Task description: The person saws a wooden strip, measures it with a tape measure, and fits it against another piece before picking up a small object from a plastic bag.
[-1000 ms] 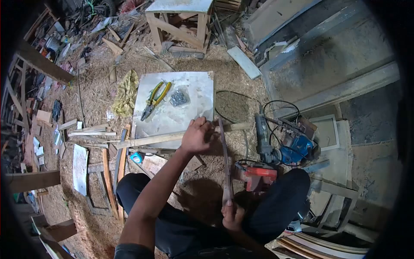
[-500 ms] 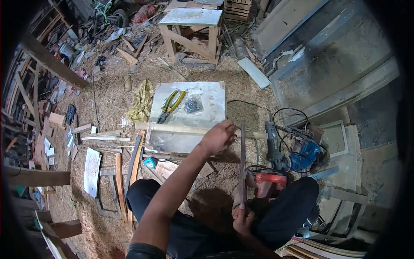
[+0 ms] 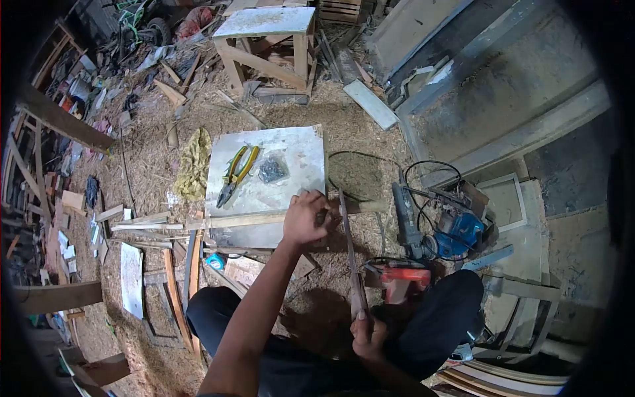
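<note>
My left hand [image 3: 306, 218] is wrapped round a wooden strip [image 3: 258, 220] that lies across a white board [image 3: 225, 142]. In my right hand [image 3: 368, 336], low in the middle, is the near end of a long, thin saw-like tool [image 3: 352, 264]. Its far part rises beside my left hand, near the right part of the strip. Yellow-handled pliers [image 3: 237, 176] and a small clear bag of dark pieces [image 3: 272, 169] rest on the board behind the strip.
Right of the board stand a blue power tool [image 3: 460, 233] and a red tool [image 3: 405, 281] with black cables. A blue tape measure [image 3: 215, 261] and wood offcuts [image 3: 173, 291] lie at the left. A white-topped wooden stand [image 3: 264, 22] is farther back.
The whole view has shifted, so the board and tools appear farther left. Both hands keep their holds, and the long tool's upper end tilts more to the left.
</note>
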{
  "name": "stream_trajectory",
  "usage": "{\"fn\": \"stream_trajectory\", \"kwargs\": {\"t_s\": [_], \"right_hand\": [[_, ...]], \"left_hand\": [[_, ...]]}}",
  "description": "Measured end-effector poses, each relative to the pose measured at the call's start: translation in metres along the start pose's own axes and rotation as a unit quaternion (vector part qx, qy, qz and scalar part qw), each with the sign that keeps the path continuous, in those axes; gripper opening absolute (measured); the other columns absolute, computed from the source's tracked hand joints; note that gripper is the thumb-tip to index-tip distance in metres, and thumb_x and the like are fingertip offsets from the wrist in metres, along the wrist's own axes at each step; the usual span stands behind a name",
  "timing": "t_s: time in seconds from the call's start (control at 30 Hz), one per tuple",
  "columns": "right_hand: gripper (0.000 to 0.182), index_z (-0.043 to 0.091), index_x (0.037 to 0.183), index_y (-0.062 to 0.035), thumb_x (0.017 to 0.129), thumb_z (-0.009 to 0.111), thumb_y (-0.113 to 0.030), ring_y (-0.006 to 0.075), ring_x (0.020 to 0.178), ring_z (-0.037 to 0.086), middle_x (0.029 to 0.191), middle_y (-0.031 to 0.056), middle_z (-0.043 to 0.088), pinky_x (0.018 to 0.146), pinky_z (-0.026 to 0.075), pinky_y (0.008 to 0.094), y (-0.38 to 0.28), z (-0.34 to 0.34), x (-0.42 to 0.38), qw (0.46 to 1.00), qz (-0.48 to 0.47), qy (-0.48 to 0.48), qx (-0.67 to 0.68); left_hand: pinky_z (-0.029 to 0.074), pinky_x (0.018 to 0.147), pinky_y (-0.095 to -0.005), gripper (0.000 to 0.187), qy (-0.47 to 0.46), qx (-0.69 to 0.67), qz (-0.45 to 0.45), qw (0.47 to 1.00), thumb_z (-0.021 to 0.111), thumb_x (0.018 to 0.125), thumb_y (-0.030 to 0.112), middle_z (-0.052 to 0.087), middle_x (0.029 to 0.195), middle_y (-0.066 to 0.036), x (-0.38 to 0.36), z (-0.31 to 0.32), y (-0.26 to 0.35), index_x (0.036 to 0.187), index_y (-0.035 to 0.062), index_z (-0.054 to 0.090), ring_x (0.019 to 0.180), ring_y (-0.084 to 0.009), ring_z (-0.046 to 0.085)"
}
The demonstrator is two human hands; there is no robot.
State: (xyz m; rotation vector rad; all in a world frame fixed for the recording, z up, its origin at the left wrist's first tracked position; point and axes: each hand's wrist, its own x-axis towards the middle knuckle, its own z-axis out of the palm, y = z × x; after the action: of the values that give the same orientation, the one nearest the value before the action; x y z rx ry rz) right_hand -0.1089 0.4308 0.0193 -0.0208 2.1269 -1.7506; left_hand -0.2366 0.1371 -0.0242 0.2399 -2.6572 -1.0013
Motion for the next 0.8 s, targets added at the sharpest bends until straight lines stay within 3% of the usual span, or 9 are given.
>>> {"fn": "stream_trajectory", "kwargs": {"t_s": [0.07, 0.17, 0.2, 0.3, 0.5, 0.57, 0.63, 0.77, 0.8], "right_hand": [[0.036, 0.055, 0.074, -0.0047, 0.102, 0.056, -0.027, 0.0108, 0.053, 0.049, 0.059, -0.0003, 0.052, 0.052, 0.036, 0.0299, -0.016, 0.015, 0.024, 1.0, -0.001, -0.011, -0.019], [0.036, 0.053, 0.072, -0.0066, 0.104, 0.054, -0.025, 0.0101, 0.053, 0.048, 0.06, -0.001, 0.052, 0.049, 0.035, 0.0287, -0.024, 0.043, 0.089, 1.0, -0.004, -0.011, -0.021], [0.038, 0.052, 0.07, -0.0067, 0.104, 0.053, -0.026, 0.0103, 0.052, 0.047, 0.059, -0.0008, 0.051, 0.049, 0.034, 0.0289, -0.028, 0.04, 0.09, 0.999, -0.017, -0.02, -0.022], [0.044, 0.049, 0.065, -0.0071, 0.104, 0.051, -0.028, 0.0109, 0.049, 0.046, 0.056, -0.0001, 0.05, 0.048, 0.033, 0.0295, -0.037, 0.023, 0.087, 0.998, -0.032, -0.036, -0.028], [0.045, 0.048, 0.064, -0.0072, 0.104, 0.051, -0.028, 0.011, 0.048, 0.043, 0.056, -0.0002, 0.047, 0.048, 0.033, 0.0288, -0.035, 0.027, 0.072, 0.998, 0.023, -0.029, 0.051], [0.046, 0.049, 0.065, -0.0066, 0.104, 0.052, -0.03, 0.0097, 0.051, 0.045, 0.057, -0.001, 0.046, 0.049, 0.032, 0.0283, -0.029, 0.022, 0.045, 0.999, -0.047, -0.01, 0.011], [0.044, 0.054, 0.067, -0.0051, 0.102, 0.056, -0.031, 0.0086, 0.055, 0.05, 0.058, -0.0016, 0.051, 0.052, 0.034, 0.0287, -0.035, 0.022, 0.034, 0.998, -0.032, -0.017, 0.054], [0.044, 0.054, 0.067, -0.006, 0.102, 0.056, -0.032, 0.008, 0.055, 0.048, 0.057, -0.0023, 0.049, 0.052, 0.035, 0.0278, -0.035, 0.036, 0.072, 0.997, 0.041, -0.022, 0.063], [0.042, 0.055, 0.069, -0.0053, 0.102, 0.056, -0.031, 0.0072, 0.054, 0.044, 0.057, -0.0031, 0.047, 0.052, 0.034, 0.0274, -0.035, 0.042, 0.074, 0.997, 0.021, -0.016, 0.067]], "left_hand": [[0.041, 0.089, -0.043, 0.031, -0.027, 0.04, 0.023, 0.999, 0.071, 0.075, 0.023, 0.061, 0.105, -0.009, -0.002, -0.004, 0.0, 0.101, 0.0068, 0.066, 0.107, -0.031, 0.055], [0.039, 0.089, -0.0456, 0.036, 0.035, 0.128, 0.062, 0.989, 0.071, 0.077, 0.024, 0.059, 0.111, -0.01, 0.002, 0.002, -0.014, 0.11, 0.0101, 0.063, 0.108, -0.0339, 0.052], [0.039, 0.089, -0.0452, 0.036, -0.018, 0.085, 0.038, 0.995, 0.07, 0.08, 0.026, 0.058, 0.11, -0.011, 0.006, -0.002, -0.016, 0.112, 0.0094, 0.062, 0.106, -0.0334, 0.052], [0.039, 0.09, -0.0451, 0.035, -0.036, 0.048, 0.015, 0.998, 0.069, 0.082, 0.027, 0.057, 0.111, -0.011, 0.009, -0.008, -0.008, 0.111, 0.0086, 0.063, 0.106, -0.0331, 0.052], [0.039, 0.09, -0.044, 0.039, -0.017, 0.051, 0.035, 0.998, 0.072, 0.08, 0.027, 0.06, 0.112, -0.01, 0.004, -0.005, -0.006, 0.112, 0.0061, 0.066, 0.107, -0.0325, 0.053], [0.039, 0.091, -0.044, 0.037, -0.027, 0.02, 0.033, 0.999, 0.072, 0.08, 0.027, 0.061, 0.113, -0.01, 0.003, -0.008, -0.004, 0.11, 0.0056, 0.067, 0.108, -0.0329, 0.053], [0.04, 0.091, -0.0433, 0.039, -0.029, 0.007, 0.034, 0.999, 0.072, 0.081, 0.029, 0.062, 0.113, -0.01, 0.006, -0.012, -0.004, 0.113, 0.0067, 0.07, 0.109, -0.0326, 0.053], [0.04, 0.092, -0.0426, 0.043, -0.042, 0.029, 0.043, 0.998, 0.071, 0.081, 0.032, 0.062, 0.114, -0.01, 0.006, -0.01, -0.006, 0.117, 0.0084, 0.07, 0.109, -0.0318, 0.053], [0.039, 0.092, -0.0425, 0.043, -0.042, 0.03, 0.045, 0.998, 0.071, 0.08, 0.032, 0.061, 0.114, -0.009, 0.007, -0.009, -0.006, 0.117, 0.0087, 0.07, 0.109, -0.0319, 0.053]]}}
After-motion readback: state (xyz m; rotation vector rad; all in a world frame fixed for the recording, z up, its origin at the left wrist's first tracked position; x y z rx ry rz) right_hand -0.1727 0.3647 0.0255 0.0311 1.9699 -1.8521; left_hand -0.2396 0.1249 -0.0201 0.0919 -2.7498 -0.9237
